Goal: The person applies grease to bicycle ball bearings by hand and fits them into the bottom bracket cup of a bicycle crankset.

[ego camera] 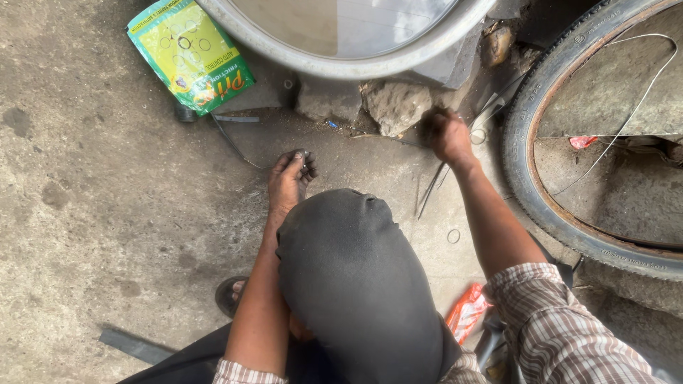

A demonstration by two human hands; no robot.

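Observation:
My right hand (449, 136) reaches forward to a grey stone (397, 105) beside a bicycle tyre (521, 162). Its dirty fingers are curled on a dark flat metal piece (415, 135) at the stone's foot. Thin metal rods (431, 190) lie on the ground just under that wrist. My left hand (288, 181) is pressed down on the concrete in front of my dark-trousered knee (356, 284). Its fingertips are bunched over a small dark thing, at the end of a thin curved wire (235, 146). What it holds is hidden.
A large metal basin rim (341, 64) stands at the top. A green and yellow pouch (191, 55) leans beside it. A rusty wheel rim (569, 217) with loose wire sits inside the tyre. A small ring (453, 235), a red wrapper (466, 311) and a sandalled foot (229, 295) are near me.

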